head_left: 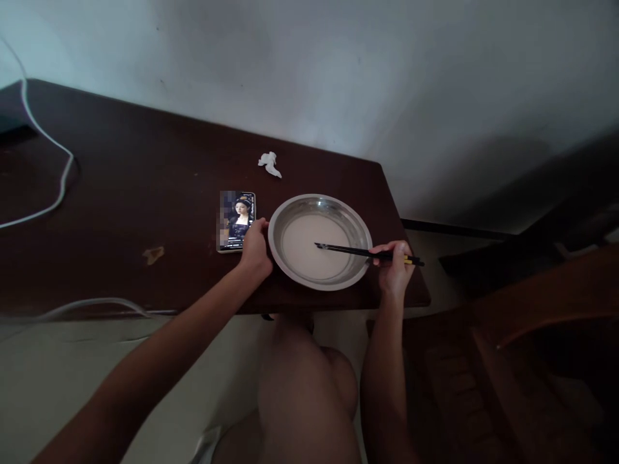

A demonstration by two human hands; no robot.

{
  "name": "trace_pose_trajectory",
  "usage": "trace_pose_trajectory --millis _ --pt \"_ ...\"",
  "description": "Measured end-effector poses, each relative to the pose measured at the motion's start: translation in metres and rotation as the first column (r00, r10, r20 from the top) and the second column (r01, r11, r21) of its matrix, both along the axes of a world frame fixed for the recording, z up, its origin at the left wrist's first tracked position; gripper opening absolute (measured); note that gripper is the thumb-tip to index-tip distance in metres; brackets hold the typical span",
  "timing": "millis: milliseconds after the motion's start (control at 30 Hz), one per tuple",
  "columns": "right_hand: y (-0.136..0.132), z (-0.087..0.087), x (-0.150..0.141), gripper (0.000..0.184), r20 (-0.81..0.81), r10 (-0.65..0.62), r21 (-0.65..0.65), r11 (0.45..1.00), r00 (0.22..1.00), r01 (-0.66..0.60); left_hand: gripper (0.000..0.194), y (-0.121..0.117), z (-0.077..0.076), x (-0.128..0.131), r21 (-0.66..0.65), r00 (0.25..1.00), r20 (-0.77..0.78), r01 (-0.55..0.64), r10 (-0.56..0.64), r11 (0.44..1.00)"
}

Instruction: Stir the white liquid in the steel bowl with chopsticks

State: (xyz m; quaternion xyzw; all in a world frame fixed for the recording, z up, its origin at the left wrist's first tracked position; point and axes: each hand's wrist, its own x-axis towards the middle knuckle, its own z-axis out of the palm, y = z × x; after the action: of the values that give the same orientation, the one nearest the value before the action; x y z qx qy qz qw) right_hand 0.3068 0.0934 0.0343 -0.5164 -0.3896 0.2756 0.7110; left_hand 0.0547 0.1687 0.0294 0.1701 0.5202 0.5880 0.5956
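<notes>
A shallow round metal bowl (324, 286) sits near the right end of the dark table, holding a whitish liquid (302, 235). My left hand (258, 248) is closed at the bowl's left rim, with part of its fingers hidden. In my right hand (395, 264), past the bowl's right rim, is a pair of black chopsticks (345, 250) with yellow marks near the back end. Their tips reach over the middle of the bowl, at the liquid's surface. Just left of my left hand lies a phone (235, 222) with its lit screen up, partly covered by that hand.
Crumpled white tissue (269, 164) lies behind the bowl on the dark table (120, 174). A white cable (62, 174) runs over the table's left part, and another (97, 301) hangs at the front edge. A wooden chair (488, 361) stands at right; a wall rises behind.
</notes>
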Motion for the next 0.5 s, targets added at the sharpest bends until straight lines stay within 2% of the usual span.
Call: trace_pose_trajectory --millis 100,233,300,367,433,500 --pt "0.004 -0.003 -0.001 0.053 -0.020 -0.007 0.030 1.000 1.000 0.008 0.023 0.000 0.006 0.001 -0.093 0.997 0.072 -0.012 0.019 0.996" --pt "0.006 -0.005 0.000 0.053 -0.028 -0.022 0.029 0.999 0.999 0.023 0.026 0.000 0.010 0.005 -0.113 0.999 0.032 0.023 -0.020 0.993" --pt "0.005 -0.006 0.002 0.055 -0.026 -0.016 0.009 1.000 1.000 0.016 0.031 0.001 0.007 0.005 -0.085 0.999 -0.037 0.036 -0.039 0.996" --pt "0.004 -0.007 0.005 0.055 -0.021 -0.034 -0.003 0.999 0.999 0.034 0.035 0.003 0.003 0.003 0.023 0.973 -0.229 0.044 -0.038 0.999" --pt "0.003 -0.009 0.008 0.055 -0.010 -0.021 -0.004 1.000 1.000 0.021 0.040 0.007 0.002 -0.002 0.116 0.867 -0.493 0.142 -0.067 0.983" --pt "0.003 -0.011 0.011 0.054 0.011 -0.032 -0.010 0.999 0.999 0.032 0.043 0.013 0.006 -0.009 0.102 0.685 -0.708 0.339 -0.171 0.935"
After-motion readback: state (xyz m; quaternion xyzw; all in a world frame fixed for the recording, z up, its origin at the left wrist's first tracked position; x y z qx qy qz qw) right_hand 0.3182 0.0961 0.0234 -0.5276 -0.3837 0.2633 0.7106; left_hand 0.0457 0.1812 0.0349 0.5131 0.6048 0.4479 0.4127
